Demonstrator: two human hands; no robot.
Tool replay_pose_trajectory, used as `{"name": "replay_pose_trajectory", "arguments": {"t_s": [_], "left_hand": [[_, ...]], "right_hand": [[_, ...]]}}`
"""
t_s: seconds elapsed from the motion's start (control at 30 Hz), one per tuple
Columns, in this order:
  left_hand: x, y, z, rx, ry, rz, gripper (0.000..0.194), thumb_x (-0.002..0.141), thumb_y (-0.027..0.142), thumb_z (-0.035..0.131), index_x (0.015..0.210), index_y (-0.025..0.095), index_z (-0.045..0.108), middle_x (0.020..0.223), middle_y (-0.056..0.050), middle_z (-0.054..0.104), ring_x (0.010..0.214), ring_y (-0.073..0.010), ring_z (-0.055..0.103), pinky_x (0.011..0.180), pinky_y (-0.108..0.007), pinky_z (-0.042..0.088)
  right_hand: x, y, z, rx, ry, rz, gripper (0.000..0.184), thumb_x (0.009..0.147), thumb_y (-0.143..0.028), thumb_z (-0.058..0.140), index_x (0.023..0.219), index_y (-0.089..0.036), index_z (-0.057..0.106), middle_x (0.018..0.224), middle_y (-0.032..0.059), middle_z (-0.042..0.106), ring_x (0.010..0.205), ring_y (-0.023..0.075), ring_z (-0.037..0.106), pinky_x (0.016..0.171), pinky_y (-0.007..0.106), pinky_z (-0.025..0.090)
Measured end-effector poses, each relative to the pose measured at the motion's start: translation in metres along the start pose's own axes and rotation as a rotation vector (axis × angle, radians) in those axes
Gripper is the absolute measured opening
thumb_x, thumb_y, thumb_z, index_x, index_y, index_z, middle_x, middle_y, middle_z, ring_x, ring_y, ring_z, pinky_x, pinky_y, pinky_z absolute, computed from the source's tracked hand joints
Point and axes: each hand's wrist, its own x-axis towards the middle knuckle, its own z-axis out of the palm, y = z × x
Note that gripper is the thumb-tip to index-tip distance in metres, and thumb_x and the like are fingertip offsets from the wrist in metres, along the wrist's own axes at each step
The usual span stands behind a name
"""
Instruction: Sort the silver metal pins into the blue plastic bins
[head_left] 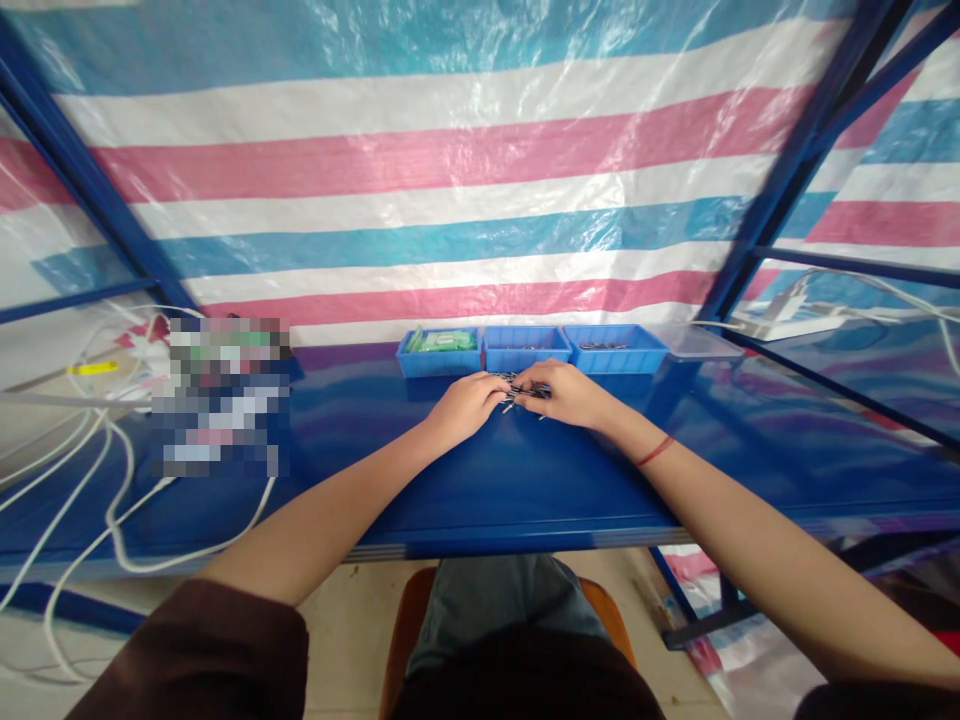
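My left hand (469,402) and my right hand (568,394) meet over the blue tabletop, just in front of three small blue bins. Between them lies a bunch of thin black and silver pieces (511,405), too small to name more exactly. The curled fingers of my right hand close on some of these pieces. My left hand's fingers are pressed together on the bunch's left side, its fingertips partly hidden. Green packets fill the left bin (439,367). Small dark pieces lie in the middle bin (526,357), and thin metal pieces in the right bin (622,360).
A clear plastic lid (703,344) lies right of the bins. White cables (120,500) loop over the table's left side, beside a blurred-out patch. A power strip (795,318) sits at the far right. Blue metal posts and a striped plastic sheet (450,165) enclose the table.
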Motion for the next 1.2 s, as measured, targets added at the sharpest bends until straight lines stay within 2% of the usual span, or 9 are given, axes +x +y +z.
{"name": "replay_pose_trajectory", "arguments": {"t_s": [0.2, 0.33, 0.5, 0.57, 0.67, 0.73, 0.83, 1.0, 1.2], "left_hand": [[0.0, 0.008, 0.002, -0.29, 0.129, -0.06, 0.013, 0.087, 0.022, 0.056, 0.094, 0.018, 0.066, 0.095, -0.003, 0.072, 0.089, -0.0161, 0.067, 0.084, -0.028, 0.051], [0.001, 0.007, 0.003, -0.423, 0.18, -0.151, 0.018, 0.081, 0.025, 0.065, 0.098, 0.018, 0.065, 0.093, -0.004, 0.073, 0.087, -0.0168, 0.069, 0.08, -0.027, 0.053], [0.001, 0.005, 0.002, -0.338, 0.15, -0.119, 0.015, 0.086, 0.027, 0.057, 0.091, 0.018, 0.069, 0.093, -0.004, 0.074, 0.086, -0.0176, 0.068, 0.08, -0.028, 0.052], [0.001, 0.006, 0.002, -0.301, 0.161, -0.08, 0.017, 0.087, 0.027, 0.056, 0.095, 0.018, 0.069, 0.095, -0.004, 0.073, 0.087, -0.0172, 0.068, 0.081, -0.028, 0.051], [0.001, 0.009, -0.001, -0.262, 0.223, -0.032, 0.027, 0.085, 0.029, 0.059, 0.109, 0.019, 0.065, 0.097, -0.005, 0.071, 0.086, -0.0162, 0.066, 0.081, -0.028, 0.051], [0.001, 0.011, -0.003, -0.239, 0.238, -0.008, 0.024, 0.086, 0.03, 0.058, 0.106, 0.019, 0.066, 0.095, -0.004, 0.071, 0.086, -0.0159, 0.066, 0.082, -0.028, 0.051], [0.002, 0.011, -0.004, -0.258, 0.215, -0.037, 0.018, 0.088, 0.029, 0.054, 0.095, 0.02, 0.068, 0.092, -0.002, 0.072, 0.086, -0.0155, 0.066, 0.083, -0.027, 0.05], [0.002, 0.007, 0.001, -0.398, 0.162, -0.135, 0.019, 0.088, 0.03, 0.053, 0.096, 0.019, 0.066, 0.092, -0.001, 0.073, 0.087, -0.016, 0.068, 0.081, -0.026, 0.051], [0.0, 0.009, 0.004, -0.548, 0.064, -0.092, 0.022, 0.091, 0.03, 0.045, 0.098, 0.017, 0.061, 0.085, -0.003, 0.072, 0.073, -0.0131, 0.067, 0.074, -0.026, 0.053]], "right_hand": [[0.001, -0.002, 0.001, 0.087, 0.033, -0.034, 0.018, 0.087, -0.026, 0.055, 0.078, -0.018, 0.068, 0.081, 0.0047, 0.072, 0.074, 0.0168, 0.062, 0.075, 0.029, 0.043], [0.0, -0.005, 0.002, 0.206, 0.081, 0.048, 0.019, 0.085, -0.029, 0.056, 0.08, -0.017, 0.069, 0.078, 0.0047, 0.071, 0.071, 0.0159, 0.062, 0.068, 0.028, 0.044], [0.0, -0.007, 0.001, 0.408, 0.191, 0.189, 0.023, 0.08, -0.037, 0.061, 0.08, -0.016, 0.069, 0.078, 0.0049, 0.071, 0.068, 0.015, 0.062, 0.065, 0.028, 0.046], [0.001, -0.008, 0.0, 0.46, 0.218, 0.228, 0.024, 0.077, -0.038, 0.062, 0.079, -0.015, 0.069, 0.077, 0.0051, 0.071, 0.067, 0.0149, 0.061, 0.063, 0.028, 0.046], [0.0, -0.01, -0.004, 0.43, 0.235, 0.257, 0.021, 0.075, -0.036, 0.063, 0.073, -0.016, 0.069, 0.071, 0.0042, 0.07, 0.064, 0.0146, 0.06, 0.062, 0.028, 0.046], [-0.001, -0.011, -0.006, 0.38, 0.225, 0.244, 0.018, 0.075, -0.033, 0.063, 0.071, -0.016, 0.069, 0.069, 0.0033, 0.069, 0.063, 0.0142, 0.059, 0.063, 0.028, 0.046], [-0.001, -0.012, -0.007, 0.394, 0.227, 0.235, 0.02, 0.075, -0.035, 0.065, 0.075, -0.016, 0.071, 0.07, 0.0034, 0.069, 0.063, 0.0139, 0.058, 0.062, 0.028, 0.046], [0.0, -0.014, -0.004, 0.589, 0.245, 0.269, 0.032, 0.071, -0.047, 0.07, 0.078, -0.015, 0.071, 0.073, 0.0053, 0.07, 0.064, 0.0151, 0.061, 0.063, 0.029, 0.048], [0.0, -0.014, -0.002, 0.689, 0.246, 0.241, 0.035, 0.072, -0.05, 0.069, 0.078, -0.015, 0.071, 0.078, 0.0066, 0.072, 0.071, 0.0177, 0.064, 0.068, 0.032, 0.05]]}}
